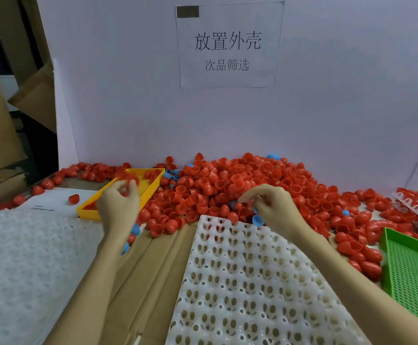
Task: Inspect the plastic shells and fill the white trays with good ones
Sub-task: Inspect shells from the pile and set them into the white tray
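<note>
Before the hands, white tray [252, 282] runs lengthwise away.

Your one head camera looks forward and down, close over the white tray [252, 282], facing the white wall [327, 108] beyond

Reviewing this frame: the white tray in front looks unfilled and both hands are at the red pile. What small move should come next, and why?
Probably bring the right hand back to the white perforated plastic tray and seat a shell in a far-edge cell. Its fingers are curled in the pile of red plastic shells, seemingly around shells, and every visible cell is unfilled. The left hand holds a blurred red shell over the yellow plastic basket.
</note>
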Demonstrator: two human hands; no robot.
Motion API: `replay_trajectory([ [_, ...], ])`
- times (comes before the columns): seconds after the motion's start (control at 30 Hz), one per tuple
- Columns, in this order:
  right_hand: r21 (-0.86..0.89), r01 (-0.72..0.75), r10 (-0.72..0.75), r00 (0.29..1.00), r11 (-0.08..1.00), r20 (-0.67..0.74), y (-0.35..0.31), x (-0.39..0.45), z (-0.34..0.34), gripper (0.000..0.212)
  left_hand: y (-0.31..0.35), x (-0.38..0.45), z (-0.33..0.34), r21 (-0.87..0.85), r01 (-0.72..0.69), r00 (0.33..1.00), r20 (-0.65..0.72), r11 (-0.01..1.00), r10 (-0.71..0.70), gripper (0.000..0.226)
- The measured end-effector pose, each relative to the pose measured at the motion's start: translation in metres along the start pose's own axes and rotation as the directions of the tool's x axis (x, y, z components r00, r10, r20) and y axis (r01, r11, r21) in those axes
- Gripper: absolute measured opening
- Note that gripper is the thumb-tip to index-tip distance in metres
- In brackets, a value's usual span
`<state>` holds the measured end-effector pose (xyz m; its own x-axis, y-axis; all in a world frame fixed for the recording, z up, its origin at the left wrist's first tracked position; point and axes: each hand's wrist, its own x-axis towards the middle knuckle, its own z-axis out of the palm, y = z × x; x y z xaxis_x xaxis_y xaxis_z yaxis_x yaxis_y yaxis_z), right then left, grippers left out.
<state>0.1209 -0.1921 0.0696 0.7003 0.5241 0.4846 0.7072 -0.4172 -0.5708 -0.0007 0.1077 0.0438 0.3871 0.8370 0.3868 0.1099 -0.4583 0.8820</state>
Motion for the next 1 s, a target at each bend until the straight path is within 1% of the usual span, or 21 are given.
replay_trajectory([
  [0.07,-0.024,-0.04,0.038,0.997,0.999,-0.065,0.014,-0.002,-0.009,0.042,-0.004,0.004,-0.003,0.036,0.017,1.0,-0.008,0.999,-0.017,0.031],
  [0.13,-0.101,-0.102,0.087,0.985,0.99,-0.147,0.032,-0.005,-0.016,0.039,-0.003,0.001,-0.001,0.06,-0.025,1.0,0.008,0.998,0.024,0.029],
  [0.23,-0.244,-0.254,0.199,0.953,0.936,-0.23,0.061,-0.01,-0.024,0.033,0.007,-0.011,0.008,0.13,-0.184,0.982,0.073,0.974,0.175,0.023],
  [0.33,-0.383,-0.36,0.272,0.925,0.85,-0.266,0.085,-0.019,-0.032,0.028,0.02,-0.029,0.022,0.155,-0.336,0.932,0.199,0.929,0.304,0.025],
  [0.4,-0.404,-0.368,0.278,0.923,0.837,-0.265,0.094,-0.023,-0.037,0.023,0.024,-0.044,0.031,0.152,-0.4,0.893,0.285,0.904,0.347,0.029],
  [0.43,-0.396,-0.358,0.282,0.929,0.845,-0.239,0.096,-0.024,-0.04,0.021,0.025,-0.051,0.037,0.147,-0.425,0.874,0.325,0.893,0.362,0.031],
  [0.5,-0.404,-0.321,0.29,0.947,0.857,-0.139,0.099,-0.025,-0.041,0.017,0.024,-0.062,0.045,0.152,-0.459,0.843,0.387,0.875,0.375,0.035],
  [0.57,-0.439,-0.308,0.314,0.948,0.844,-0.061,0.1,-0.026,-0.038,0.023,0.021,-0.068,0.051,0.154,-0.489,0.816,0.428,0.858,0.389,0.04],
  [0.63,-0.426,-0.336,0.337,0.939,0.84,-0.077,0.102,-0.024,-0.036,0.029,0.017,-0.071,0.054,0.153,-0.523,0.789,0.458,0.839,0.408,0.043],
  [0.73,-0.422,-0.363,0.339,0.931,0.831,-0.134,0.105,-0.02,-0.033,0.026,0.016,-0.073,0.056,0.17,-0.551,0.772,0.474,0.817,0.423,0.043],
  [0.8,-0.447,-0.359,0.327,0.933,0.819,-0.15,0.106,-0.016,-0.032,0.02,0.017,-0.074,0.057,0.188,-0.563,0.772,0.466,0.805,0.432,0.043],
  [0.9,-0.475,-0.323,0.302,0.945,0.819,-0.124,0.107,-0.012,-0.032,0.007,0.018,-0.075,0.056,0.188,-0.571,0.768,0.466,0.799,0.44,0.041],
  [0.97,-0.434,-0.313,0.283,0.95,0.845,-0.134,0.106,-0.01,-0.035,0.01,0.019,-0.075,0.055,0.171,-0.573,0.762,0.471,0.801,0.445,0.04],
  [1.0,-0.382,-0.319,0.279,0.947,0.867,-0.159,0.104,-0.009,-0.037,0.014,0.02,-0.074,0.055,0.164,-0.572,0.76,0.475,0.804,0.444,0.04],
])
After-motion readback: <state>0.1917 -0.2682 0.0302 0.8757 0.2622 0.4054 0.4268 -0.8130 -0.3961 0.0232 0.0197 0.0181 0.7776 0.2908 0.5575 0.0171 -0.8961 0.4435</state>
